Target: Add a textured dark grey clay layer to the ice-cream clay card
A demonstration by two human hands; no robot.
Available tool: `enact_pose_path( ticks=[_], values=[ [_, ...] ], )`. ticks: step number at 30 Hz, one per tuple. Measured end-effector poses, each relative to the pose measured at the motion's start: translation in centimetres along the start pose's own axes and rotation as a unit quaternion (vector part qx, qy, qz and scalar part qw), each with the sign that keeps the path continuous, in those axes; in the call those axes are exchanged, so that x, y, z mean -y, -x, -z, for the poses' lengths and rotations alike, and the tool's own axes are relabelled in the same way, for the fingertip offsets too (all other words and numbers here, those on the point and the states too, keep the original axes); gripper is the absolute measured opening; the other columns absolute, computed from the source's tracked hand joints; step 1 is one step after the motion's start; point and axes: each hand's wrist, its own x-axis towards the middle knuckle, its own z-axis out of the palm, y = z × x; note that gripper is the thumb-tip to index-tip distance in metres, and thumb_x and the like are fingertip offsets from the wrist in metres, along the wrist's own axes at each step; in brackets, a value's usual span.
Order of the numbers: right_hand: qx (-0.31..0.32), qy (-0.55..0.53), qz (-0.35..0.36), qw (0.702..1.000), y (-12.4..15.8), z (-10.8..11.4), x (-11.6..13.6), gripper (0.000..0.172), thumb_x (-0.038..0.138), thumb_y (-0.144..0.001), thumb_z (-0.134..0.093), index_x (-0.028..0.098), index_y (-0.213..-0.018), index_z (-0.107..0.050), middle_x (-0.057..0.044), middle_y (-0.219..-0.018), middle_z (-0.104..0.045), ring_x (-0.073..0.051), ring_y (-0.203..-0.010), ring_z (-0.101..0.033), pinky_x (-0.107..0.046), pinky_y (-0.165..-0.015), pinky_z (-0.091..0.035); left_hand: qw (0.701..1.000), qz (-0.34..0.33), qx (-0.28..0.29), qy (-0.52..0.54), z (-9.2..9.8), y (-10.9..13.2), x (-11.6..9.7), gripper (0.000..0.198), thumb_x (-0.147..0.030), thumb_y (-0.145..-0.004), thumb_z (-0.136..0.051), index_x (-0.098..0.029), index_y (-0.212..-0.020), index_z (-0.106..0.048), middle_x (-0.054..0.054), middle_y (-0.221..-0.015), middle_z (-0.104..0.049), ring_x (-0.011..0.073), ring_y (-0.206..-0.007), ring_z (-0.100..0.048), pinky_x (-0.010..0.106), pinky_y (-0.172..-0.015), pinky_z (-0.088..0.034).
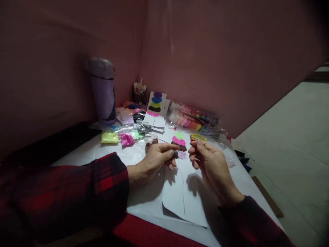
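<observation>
My left hand (159,156) is closed, with a small dark grey lump of modelling clay (175,154) pinched at its fingertips. To its right my right hand (209,159) has thumb and fingers pressed together; whatever sits between them is too small to make out. Both hands hover over a white paper sheet (192,202). Bands of green, pink, brown and lilac clay (179,141) lie on its upper part, and a thin wavy line runs down below them. A thin dark stick reaches up behind the left fingers; what holds it is unclear.
Behind the sheet leans a picture card (151,116) with coloured bands. Packets of clay (109,138) and a clear bag of colours (192,118) lie around it. A lilac tumbler (102,96) stands at left. Something with a yellow loop (199,137) lies behind my right hand.
</observation>
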Motion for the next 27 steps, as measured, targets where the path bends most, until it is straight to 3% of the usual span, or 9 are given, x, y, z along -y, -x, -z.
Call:
enact_pose_path(
  ticks=[3,6,9,11,14,16,20,23,27],
  values=[
    [-0.038,0.080,0.137,0.987,0.0,0.2,-1.8,0.030,0.046,-0.082,-0.067,0.016,-0.082,-0.064,0.000,-0.064,-0.061,-0.009,-0.048,-0.049,-0.020,-0.038,-0.035,1.000,0.003,-0.001,-0.006,0.1,0.1,0.0,0.030,-0.008,-0.072,-0.069,-0.008,-0.102,-0.064,0.000,-0.058,-0.062,0.0086,-0.050,-0.055,0.019,-0.051,-0.044],
    [-0.041,0.155,0.218,0.963,0.6,0.8,-3.3,0.025,0.041,-0.090,-0.060,0.017,-0.085,-0.065,0.000,-0.066,-0.061,-0.010,-0.052,-0.051,-0.023,-0.044,-0.037,1.000,-0.006,-0.012,-0.022,0.1,0.0,0.1,0.024,-0.021,-0.069,-0.077,-0.011,-0.086,-0.063,-0.003,-0.055,-0.057,0.0065,-0.045,-0.049,0.018,-0.046,-0.038],
    [-0.032,0.163,0.228,0.959,1.2,1.0,-3.8,0.023,0.039,-0.092,-0.058,0.018,-0.086,-0.065,0.001,-0.066,-0.060,-0.011,-0.052,-0.051,-0.024,-0.045,-0.036,1.000,-0.015,0.002,-0.013,0.0,-0.2,0.3,0.036,-0.046,-0.079,-0.069,-0.011,-0.080,-0.060,-0.002,-0.057,-0.055,0.0059,-0.043,-0.046,0.019,-0.043,-0.035],
    [-0.031,0.154,0.223,0.962,1.2,0.9,-3.9,0.023,0.039,-0.092,-0.057,0.018,-0.086,-0.065,0.001,-0.065,-0.059,-0.011,-0.051,-0.051,-0.024,-0.044,-0.036,1.000,-0.010,0.012,-0.001,0.0,-0.2,0.4,0.039,-0.049,-0.084,-0.062,-0.010,-0.086,-0.061,0.002,-0.065,-0.059,0.0073,-0.046,-0.050,0.020,-0.044,-0.038],
    [-0.029,0.144,0.216,0.965,0.9,0.9,-3.9,0.023,0.038,-0.092,-0.057,0.018,-0.085,-0.064,0.001,-0.064,-0.059,-0.010,-0.049,-0.050,-0.024,-0.043,-0.036,1.000,-0.009,0.027,0.012,-0.1,-0.1,0.4,0.029,-0.034,-0.083,-0.066,-0.008,-0.096,-0.063,0.007,-0.079,-0.065,0.0102,-0.057,-0.059,0.022,-0.051,-0.045],
    [-0.027,0.142,0.214,0.966,0.7,0.9,-4.0,0.022,0.038,-0.092,-0.058,0.018,-0.085,-0.064,0.002,-0.064,-0.059,-0.010,-0.049,-0.049,-0.024,-0.044,-0.037,0.999,-0.014,0.040,0.023,-0.1,0.0,0.4,0.028,-0.022,-0.074,-0.073,-0.008,-0.097,-0.063,0.008,-0.083,-0.067,0.0115,-0.062,-0.062,0.024,-0.056,-0.048],
    [-0.023,0.158,0.225,0.961,0.6,1.0,-4.2,0.022,0.037,-0.092,-0.057,0.018,-0.085,-0.064,0.003,-0.063,-0.059,-0.010,-0.049,-0.049,-0.025,-0.048,-0.040,0.999,-0.037,0.020,-0.015,-0.3,0.0,0.2,0.031,-0.013,-0.058,-0.081,-0.011,-0.082,-0.061,0.000,-0.068,-0.062,0.0086,-0.053,-0.056,0.021,-0.050,-0.045],
    [-0.014,0.172,0.242,0.955,0.7,1.1,-4.2,0.023,0.038,-0.092,-0.057,0.018,-0.084,-0.064,0.002,-0.063,-0.058,-0.011,-0.051,-0.050,-0.026,-0.051,-0.042,0.997,-0.022,-0.009,-0.076,-0.7,0.2,-0.7,0.024,-0.026,-0.069,-0.077,-0.012,-0.077,-0.059,-0.005,-0.051,-0.052,0.0066,-0.040,-0.045,0.019,-0.040,-0.035],
    [-0.023,0.149,0.230,0.961,0.6,1.3,-4.2,0.025,0.041,-0.091,-0.058,0.017,-0.085,-0.064,0.002,-0.063,-0.059,-0.010,-0.049,-0.049,-0.024,-0.046,-0.041,0.995,-0.021,0.020,-0.096,-1.7,0.8,-3.0,0.031,-0.040,-0.087,-0.060,-0.010,-0.082,-0.064,-0.001,-0.058,-0.053,0.0068,-0.042,-0.046,0.019,-0.038,-0.032]
  ],
)
